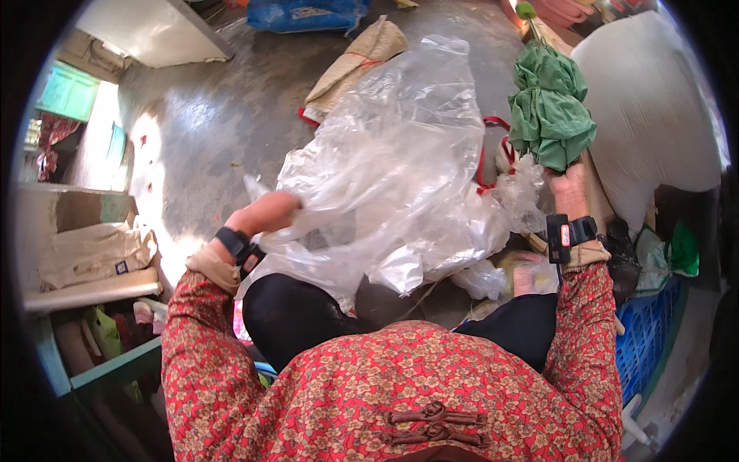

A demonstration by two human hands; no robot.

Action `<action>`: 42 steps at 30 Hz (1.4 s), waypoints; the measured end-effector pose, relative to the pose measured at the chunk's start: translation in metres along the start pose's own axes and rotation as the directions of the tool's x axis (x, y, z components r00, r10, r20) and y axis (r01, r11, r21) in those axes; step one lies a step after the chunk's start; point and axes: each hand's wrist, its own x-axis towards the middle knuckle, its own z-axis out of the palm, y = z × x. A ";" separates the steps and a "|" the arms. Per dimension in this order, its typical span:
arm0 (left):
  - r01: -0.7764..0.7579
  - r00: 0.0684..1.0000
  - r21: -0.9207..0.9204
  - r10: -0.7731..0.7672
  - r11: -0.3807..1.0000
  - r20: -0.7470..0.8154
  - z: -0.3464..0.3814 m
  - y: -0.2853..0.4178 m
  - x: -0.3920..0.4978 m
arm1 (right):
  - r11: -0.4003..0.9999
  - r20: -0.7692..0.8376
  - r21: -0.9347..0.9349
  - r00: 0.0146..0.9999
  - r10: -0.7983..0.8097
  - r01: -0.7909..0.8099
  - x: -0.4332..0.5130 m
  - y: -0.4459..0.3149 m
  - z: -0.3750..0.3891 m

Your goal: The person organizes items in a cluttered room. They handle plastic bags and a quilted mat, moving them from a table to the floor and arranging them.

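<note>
My left hand [268,212] grips the left edge of a large sheet of clear plastic film [398,144], which is spread crumpled over the floor in front of my knees. My right hand [568,182], at the right, is at the lower end of a folded green umbrella [548,110]; the hand's fingers are mostly hidden under the cloth. The umbrella's round green tip points away from me. Between the film and my right hand lie crumpled clear plastic bags [519,190], with a red strap [482,167] beside them.
A folded woven sack [358,63] lies beyond the film, and a blue bag [309,14] farther back. To the right stand a large pale filled sack [646,104] and a blue plastic basket [646,335]. At left are a drawer [115,364] and a beige cloth bag [95,254].
</note>
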 end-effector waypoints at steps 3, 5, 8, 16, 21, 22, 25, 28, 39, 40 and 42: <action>0.300 0.954 0.200 -0.294 0.933 -0.060 0.021 -0.081 -0.047 | 0.979 -0.079 -0.143 0.985 -0.155 0.143 0.035 -0.016 -0.047; 0.523 0.851 0.325 -0.508 0.788 -0.137 0.026 -0.138 -0.097 | 0.922 -0.103 -0.297 0.952 -0.288 0.247 0.066 -0.018 -0.096; 0.547 0.795 0.474 -0.605 0.690 -0.036 0.005 -0.197 -0.166 | 0.782 -0.143 -0.574 0.911 -0.386 0.242 0.102 -0.007 -0.170; 0.167 0.607 -0.156 -0.227 0.973 -0.762 -0.126 -0.118 -0.011 | -0.241 0.277 -0.957 0.745 -0.607 0.160 0.074 -0.012 -0.149; 0.121 0.806 -0.371 -0.309 0.921 -0.504 -0.067 -0.024 0.168 | 0.098 0.503 -0.831 0.813 -0.293 0.548 0.012 0.044 -0.061; -0.051 0.863 -0.480 -0.203 0.876 -0.462 -0.052 -0.006 0.183 | 0.228 0.452 -0.848 0.877 -0.163 0.479 -0.005 0.057 -0.050; 0.023 0.985 -0.526 -0.110 0.850 -0.133 -0.033 0.076 0.228 | 0.577 0.122 -0.814 0.947 0.297 -0.076 -0.043 0.079 -0.029; -0.441 0.891 -0.262 0.382 0.859 -0.246 -0.015 0.169 0.226 | 0.801 0.220 -0.512 0.854 0.471 -0.310 -0.058 0.094 -0.022; 0.447 0.674 0.028 -0.316 0.894 -0.668 -0.085 -0.021 0.249 | 0.840 0.041 -0.502 0.965 0.259 -0.204 -0.055 0.055 -0.070; 0.539 0.677 0.017 -0.421 0.842 -0.603 -0.077 -0.036 0.250 | 0.831 0.050 -0.520 0.965 0.259 -0.196 -0.060 0.054 -0.072; 0.619 0.662 -0.003 -0.523 0.786 -0.536 -0.060 -0.061 0.255 | 0.812 -0.005 -0.553 0.976 0.220 -0.186 -0.066 0.052 -0.076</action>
